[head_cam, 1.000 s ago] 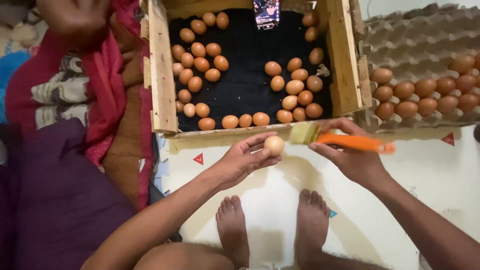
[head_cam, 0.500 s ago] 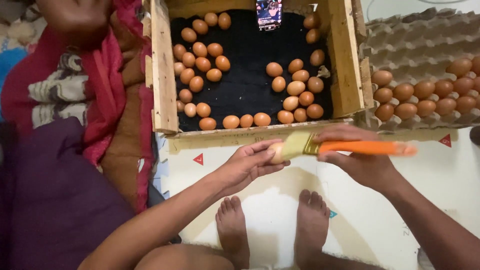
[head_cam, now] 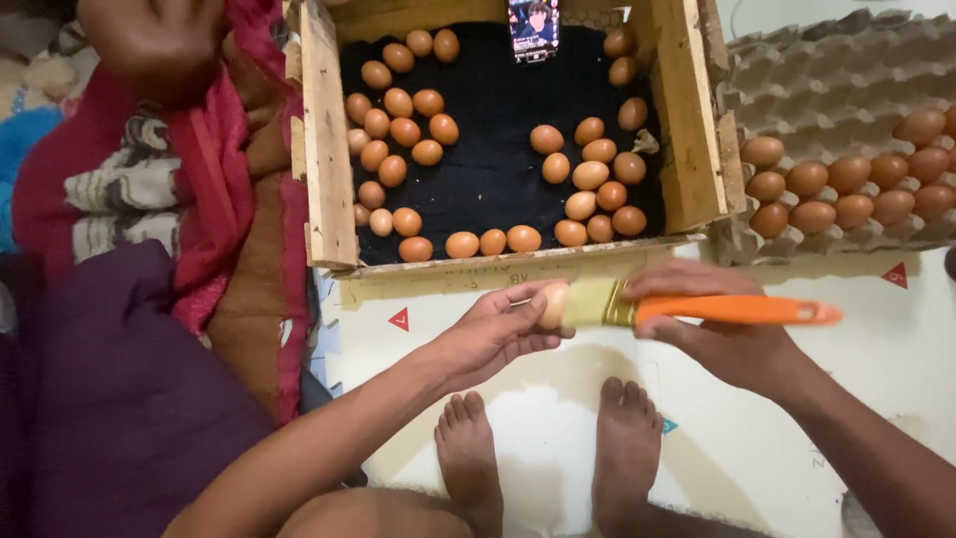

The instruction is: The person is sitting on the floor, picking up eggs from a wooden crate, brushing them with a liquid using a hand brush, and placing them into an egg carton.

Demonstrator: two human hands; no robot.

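Note:
My left hand (head_cam: 495, 332) holds a pale brown egg (head_cam: 551, 305) just in front of the wooden crate (head_cam: 327, 149). My right hand (head_cam: 719, 334) grips a paintbrush with an orange handle (head_cam: 735, 311); its yellowish bristles (head_cam: 588, 302) lie against the egg. Inside the crate, several brown eggs (head_cam: 403, 132) rest on a black lining. My bare feet (head_cam: 548, 453) stand on the white mat below my hands.
A grey pulp egg tray (head_cam: 846, 70) at the right holds several brown eggs (head_cam: 846, 194). A phone (head_cam: 533, 28) leans at the crate's far wall. Red and patterned cloths (head_cam: 199, 169) lie to the left, with another person's hand (head_cam: 149, 45) at the top left.
The brush has swept to the right across the egg, its handle now level. My left hand has kept the egg in about the same spot.

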